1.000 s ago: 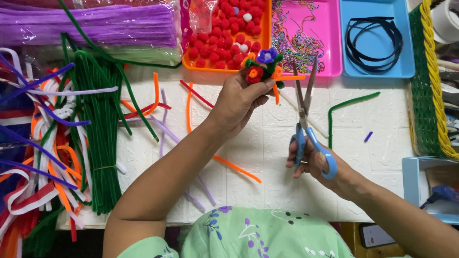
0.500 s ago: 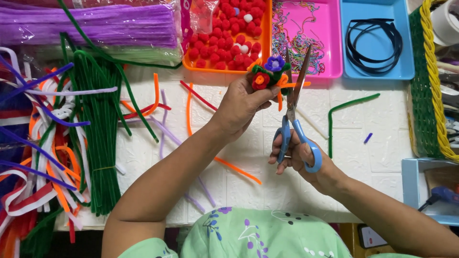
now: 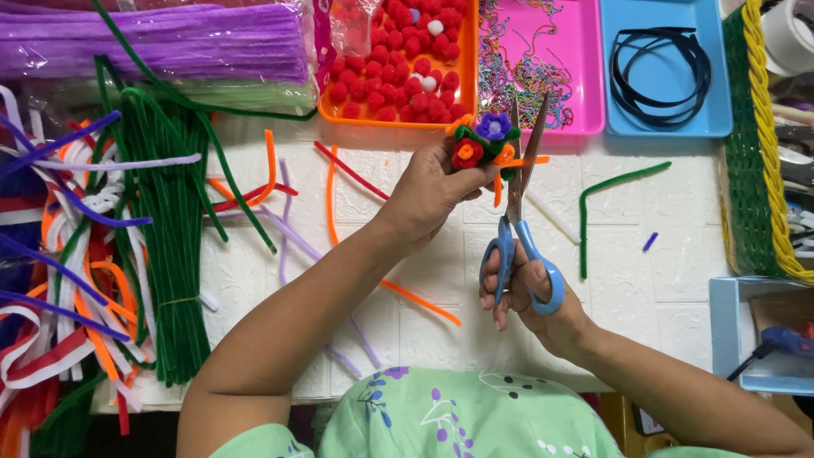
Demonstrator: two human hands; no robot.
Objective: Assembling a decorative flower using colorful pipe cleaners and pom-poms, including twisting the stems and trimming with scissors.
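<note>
White embossed tabletop [image 3: 678, 280] fills the middle of the view, with craft supplies crowding its edges. At its centre the left hand [image 3: 428, 191] pinches a small pipe-cleaner flower cluster [image 3: 479, 140] between thumb and fingertips, red, purple, orange and green twists bunched just above the knuckles. Right beside it, the right hand [image 3: 530, 293] is closed through the blue handles of a pair of scissors [image 3: 519, 212]; the blades stand partly apart, pointing away from the body, and meet the cluster at its right side, where an orange stem sticks out.

Just past the flower cluster, beyond the fingertips, sits an orange tray [image 3: 468, 76] heaped with red pompoms [image 3: 407, 76] and a few white ones. To the right of that a pink tray [image 3: 589, 93] holds a tangle of fine coloured chain [image 3: 521, 68], and further right a blue tray [image 3: 716, 93] holds black headbands [image 3: 661, 68]. A green and yellow woven basket [image 3: 759, 153] stands at the far right.

Left of the holding hand, loose orange, red and lilac stems lie on the table, then a thick bundle of green pipe cleaners [image 3: 174, 254], with a wrapped purple pack [image 3: 161, 42] above it. A bent green stem [image 3: 606, 203] lies right of the scissors
</note>
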